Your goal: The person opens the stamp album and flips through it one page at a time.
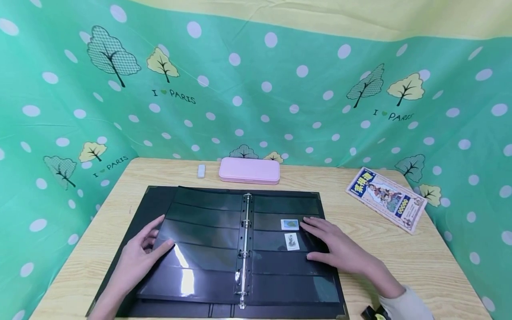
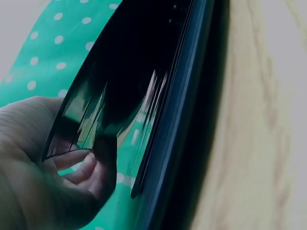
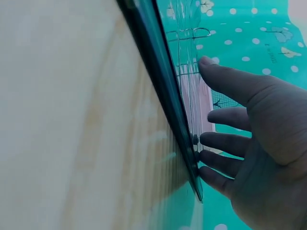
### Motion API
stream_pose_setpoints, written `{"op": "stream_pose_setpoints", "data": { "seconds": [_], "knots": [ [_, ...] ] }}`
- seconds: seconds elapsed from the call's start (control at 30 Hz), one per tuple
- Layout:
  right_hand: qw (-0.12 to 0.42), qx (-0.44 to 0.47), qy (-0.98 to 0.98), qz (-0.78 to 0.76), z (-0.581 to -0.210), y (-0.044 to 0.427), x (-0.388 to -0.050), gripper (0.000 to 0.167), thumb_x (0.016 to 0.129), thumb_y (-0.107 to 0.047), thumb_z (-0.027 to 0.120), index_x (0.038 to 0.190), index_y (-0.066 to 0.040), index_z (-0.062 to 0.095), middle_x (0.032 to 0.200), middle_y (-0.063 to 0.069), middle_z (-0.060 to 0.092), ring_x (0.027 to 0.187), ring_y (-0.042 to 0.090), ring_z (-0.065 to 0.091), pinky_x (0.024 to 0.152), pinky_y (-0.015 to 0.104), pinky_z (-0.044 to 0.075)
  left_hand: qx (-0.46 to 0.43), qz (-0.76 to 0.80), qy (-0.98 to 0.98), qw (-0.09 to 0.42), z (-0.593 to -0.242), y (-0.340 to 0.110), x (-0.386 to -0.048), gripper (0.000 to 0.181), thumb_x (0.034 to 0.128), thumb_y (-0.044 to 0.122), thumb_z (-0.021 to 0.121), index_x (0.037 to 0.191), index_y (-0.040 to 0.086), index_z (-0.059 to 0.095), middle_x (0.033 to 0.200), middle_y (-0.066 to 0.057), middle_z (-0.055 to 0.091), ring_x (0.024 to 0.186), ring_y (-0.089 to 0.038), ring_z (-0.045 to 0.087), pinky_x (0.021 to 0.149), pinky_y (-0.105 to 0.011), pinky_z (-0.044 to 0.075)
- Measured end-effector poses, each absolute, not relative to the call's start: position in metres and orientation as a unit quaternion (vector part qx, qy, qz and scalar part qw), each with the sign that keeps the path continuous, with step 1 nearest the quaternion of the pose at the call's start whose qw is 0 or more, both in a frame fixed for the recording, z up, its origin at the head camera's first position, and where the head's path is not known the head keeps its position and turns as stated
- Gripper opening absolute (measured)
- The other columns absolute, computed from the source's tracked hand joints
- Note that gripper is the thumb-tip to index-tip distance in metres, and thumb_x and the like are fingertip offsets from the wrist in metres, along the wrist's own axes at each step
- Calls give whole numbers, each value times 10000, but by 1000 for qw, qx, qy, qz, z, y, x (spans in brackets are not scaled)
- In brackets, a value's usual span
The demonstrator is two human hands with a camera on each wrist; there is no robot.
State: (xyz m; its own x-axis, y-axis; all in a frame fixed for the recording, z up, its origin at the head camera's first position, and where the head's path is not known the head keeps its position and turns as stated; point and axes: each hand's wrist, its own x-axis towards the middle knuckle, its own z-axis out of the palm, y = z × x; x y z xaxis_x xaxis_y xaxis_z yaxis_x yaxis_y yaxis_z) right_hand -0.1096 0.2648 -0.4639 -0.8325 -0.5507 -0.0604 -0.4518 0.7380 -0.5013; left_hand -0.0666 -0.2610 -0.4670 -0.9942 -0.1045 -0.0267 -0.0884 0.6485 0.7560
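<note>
A black stamp album (image 1: 338,309) lies spread on the table, its ring binding (image 1: 245,249) down the middle. My left hand (image 1: 134,258) holds the outer edge of the left album page (image 1: 200,255), thumb on top and fingers underneath. In the left wrist view that page (image 2: 122,72) bends up from the pages below. My right hand (image 1: 340,246) rests with spread, straight fingers at the outer edge of the right page (image 1: 288,262). Beside its fingertips, a blue-and-green stamp (image 1: 290,224) and a pale grey stamp (image 1: 292,242) sit in separate strips of the right page.
Behind the album are a pink pencil case (image 1: 249,170) and a small whitish block (image 1: 201,171). A printed paper booklet (image 1: 386,199) lies at the right. A small black object (image 1: 372,313) is by the right wrist. Patterned green cloth (image 1: 256,98) hangs around the wooden table (image 1: 384,249).
</note>
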Motion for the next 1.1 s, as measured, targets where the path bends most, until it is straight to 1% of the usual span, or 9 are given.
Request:
{"op": "stream_pose_setpoints", "data": {
  "seconds": [0.17,0.27,0.37,0.47,0.57,0.8,0.9,1.0,1.1],
  "knots": [
    [78,-269,928,-245,-464,265,-117,782,1011,-340,846,1679,-123,502,1722,179,443,1577,483,406,1182,692,436,31,-386,-921,35,-473,-263,-67,815,955,323,911,1621,33,543,1345,-167,594,1089,-246,583,766,-216,509],
    [64,-267,930,-244,-465,267,-124,804,994,-325,865,1677,-106,500,1721,199,439,1585,497,386,1185,703,428,32,-377,-925,23,-477,-265,-68,839,939,356,922,1617,35,546,1405,-188,552,1169,-328,574,787,-246,504],
    [48,-263,932,-245,-465,271,-132,830,975,-324,885,1669,-77,503,1716,219,438,1589,513,367,1192,728,402,38,-372,-927,2,-479,-267,-70,876,927,396,927,1621,32,535,1460,-223,508,1226,-380,559,819,-309,511],
    [32,-260,934,-244,-465,275,-140,864,957,-352,900,1661,-49,503,1707,240,441,1585,533,357,1189,760,377,44,-363,-931,-14,-482,-267,-71,912,911,432,933,1617,17,531,1497,-262,472,1243,-410,546,848,-387,521],
    [30,-253,936,-244,-466,280,-148,907,948,-403,901,1668,-40,486,1717,253,421,1593,547,328,1189,784,351,43,-353,-934,-22,-484,-267,-73,929,904,447,934,1605,-11,532,1524,-293,435,1240,-427,523,871,-440,526],
    [62,-238,937,-248,-475,284,-166,1125,897,-527,917,1744,-65,338,1802,204,288,1665,505,185,1238,803,237,37,-343,-938,-16,-487,-265,-73,875,924,380,930,1574,-62,544,1545,-307,399,1316,-466,427,921,-492,537],
    [68,-239,938,-241,-479,286,-168,1209,856,-566,935,1749,-46,307,1806,218,266,1666,516,160,1235,814,215,37,-341,-939,-16,-487,-263,-73,871,935,370,924,1579,-71,537,1554,-308,388,1338,-482,398,934,-507,540],
    [68,-242,938,-240,-483,287,-167,1225,839,-579,942,1741,-32,318,1806,224,259,1663,528,148,1235,802,193,36,-341,-939,-16,-486,-262,-73,870,939,363,922,1585,-69,532,1562,-310,382,1352,-493,386,948,-534,542],
    [70,-242,937,-241,-486,286,-166,1201,852,-591,926,1737,-36,334,1814,201,251,1669,518,137,1250,774,170,36,-344,-938,-14,-486,-262,-72,860,942,359,920,1589,-58,536,1565,-307,382,1359,-496,378,952,-541,543]
  ]
}}
